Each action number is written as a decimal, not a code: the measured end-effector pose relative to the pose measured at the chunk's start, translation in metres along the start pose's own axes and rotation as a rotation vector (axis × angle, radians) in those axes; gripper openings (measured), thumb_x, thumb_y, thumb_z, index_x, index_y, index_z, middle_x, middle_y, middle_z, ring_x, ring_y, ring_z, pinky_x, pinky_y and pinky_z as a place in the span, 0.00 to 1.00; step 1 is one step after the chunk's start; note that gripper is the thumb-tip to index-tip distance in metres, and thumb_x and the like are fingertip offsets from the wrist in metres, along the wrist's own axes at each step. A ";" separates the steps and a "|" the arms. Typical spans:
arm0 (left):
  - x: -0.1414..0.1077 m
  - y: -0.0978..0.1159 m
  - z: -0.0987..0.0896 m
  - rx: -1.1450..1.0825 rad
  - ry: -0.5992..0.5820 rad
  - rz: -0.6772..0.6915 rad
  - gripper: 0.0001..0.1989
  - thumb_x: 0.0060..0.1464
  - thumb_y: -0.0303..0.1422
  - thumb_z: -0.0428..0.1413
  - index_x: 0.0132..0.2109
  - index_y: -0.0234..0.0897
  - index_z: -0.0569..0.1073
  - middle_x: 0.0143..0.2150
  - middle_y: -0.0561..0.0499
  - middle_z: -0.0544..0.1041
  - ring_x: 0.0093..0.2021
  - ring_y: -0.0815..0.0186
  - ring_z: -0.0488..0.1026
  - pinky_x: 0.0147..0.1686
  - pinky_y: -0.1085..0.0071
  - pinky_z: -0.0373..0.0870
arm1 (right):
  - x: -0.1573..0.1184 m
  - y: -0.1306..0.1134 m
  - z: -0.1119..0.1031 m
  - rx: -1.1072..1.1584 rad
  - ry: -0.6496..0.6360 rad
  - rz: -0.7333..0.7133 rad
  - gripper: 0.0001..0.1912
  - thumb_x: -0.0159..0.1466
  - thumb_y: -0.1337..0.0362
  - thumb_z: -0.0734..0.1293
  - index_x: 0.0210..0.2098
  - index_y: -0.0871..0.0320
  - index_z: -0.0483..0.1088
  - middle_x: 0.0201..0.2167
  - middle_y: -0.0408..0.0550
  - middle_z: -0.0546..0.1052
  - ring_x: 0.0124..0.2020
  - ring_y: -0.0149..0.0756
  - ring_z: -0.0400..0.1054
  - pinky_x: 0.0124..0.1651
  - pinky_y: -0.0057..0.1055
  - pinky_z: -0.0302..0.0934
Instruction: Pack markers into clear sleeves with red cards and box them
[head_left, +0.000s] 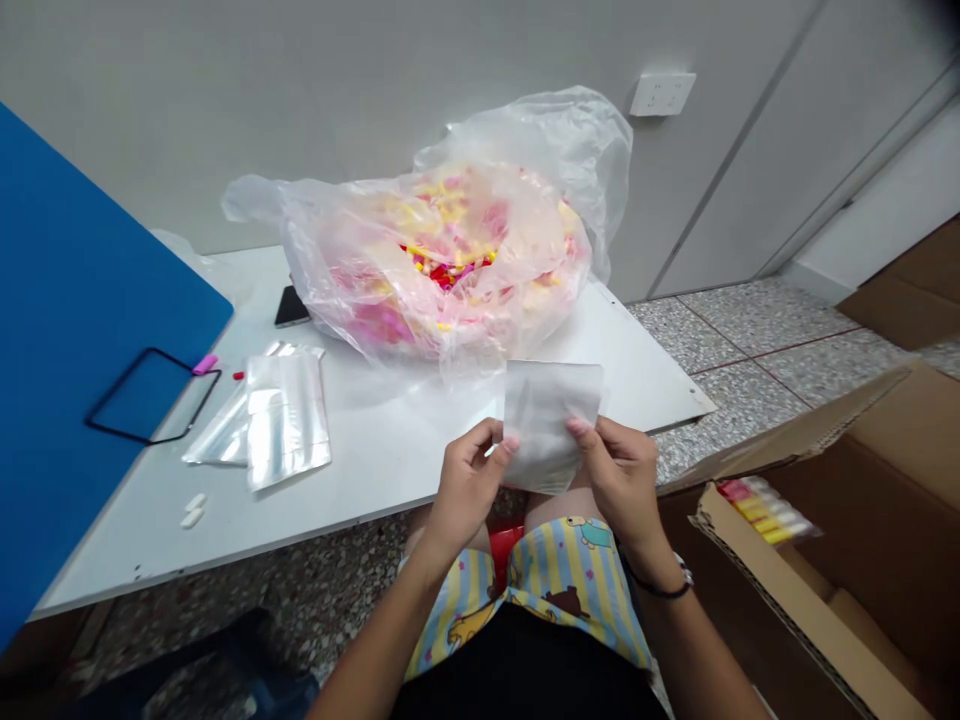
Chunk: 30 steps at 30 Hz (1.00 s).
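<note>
A small clear plastic bag [551, 425] is stretched between my two hands, above my lap at the table's front edge. My left hand [474, 480] pinches its left side between thumb and fingers. On the opposite side, my right hand [619, 470] grips the bag with the thumb lying on its face. No contents show inside it. Behind my hands a large translucent sack [345, 240] slumps on the table, its mouth partly open over many small pink, red and yellow pieces [450, 272]. To the left lie stacks of flat clear bags [289, 420].
On the white table [375, 440] are a dark phone [291, 306], two small white pieces [193, 511] and a black wire frame [154, 440] near a blue panel [90, 330]. An open cardboard box [795, 620] at right holds a packet of coloured pieces [769, 510].
</note>
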<state>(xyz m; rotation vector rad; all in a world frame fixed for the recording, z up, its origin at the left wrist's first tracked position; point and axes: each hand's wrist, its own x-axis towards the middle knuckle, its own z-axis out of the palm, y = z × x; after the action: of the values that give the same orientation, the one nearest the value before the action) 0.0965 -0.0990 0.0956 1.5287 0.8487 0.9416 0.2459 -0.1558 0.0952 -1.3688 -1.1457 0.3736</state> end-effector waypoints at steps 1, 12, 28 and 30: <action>0.000 0.000 0.000 -0.005 -0.032 -0.003 0.15 0.55 0.41 0.54 0.28 0.35 0.65 0.26 0.55 0.63 0.28 0.71 0.61 0.28 0.76 0.62 | 0.000 0.000 -0.001 -0.001 0.016 -0.001 0.22 0.64 0.58 0.64 0.16 0.60 0.62 0.15 0.38 0.56 0.19 0.25 0.50 0.22 0.24 0.47; 0.008 0.007 0.008 0.208 0.211 0.374 0.10 0.60 0.31 0.51 0.29 0.35 0.68 0.28 0.54 0.66 0.29 0.71 0.64 0.28 0.77 0.61 | 0.008 0.015 -0.012 0.025 -0.087 -0.055 0.15 0.62 0.60 0.66 0.20 0.59 0.70 0.18 0.40 0.69 0.22 0.29 0.63 0.27 0.25 0.58; 0.017 -0.093 0.014 1.046 -0.376 0.476 0.20 0.56 0.35 0.55 0.55 0.36 0.66 0.57 0.41 0.67 0.56 0.53 0.64 0.51 0.56 0.63 | -0.008 0.126 -0.025 -0.128 0.496 0.218 0.14 0.59 0.61 0.64 0.42 0.61 0.70 0.42 0.55 0.75 0.43 0.41 0.70 0.47 0.40 0.63; 0.029 -0.090 0.004 1.042 -0.399 0.446 0.26 0.54 0.38 0.56 0.59 0.37 0.63 0.61 0.40 0.63 0.60 0.51 0.59 0.55 0.54 0.58 | -0.016 0.115 -0.026 -0.252 0.353 0.203 0.11 0.61 0.61 0.61 0.37 0.60 0.72 0.36 0.53 0.76 0.37 0.40 0.70 0.43 0.38 0.64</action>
<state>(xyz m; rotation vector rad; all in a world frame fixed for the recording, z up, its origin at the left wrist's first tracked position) 0.1102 -0.0610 0.0099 2.7765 0.7381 0.4260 0.3047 -0.1549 -0.0081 -1.7013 -0.7823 0.1239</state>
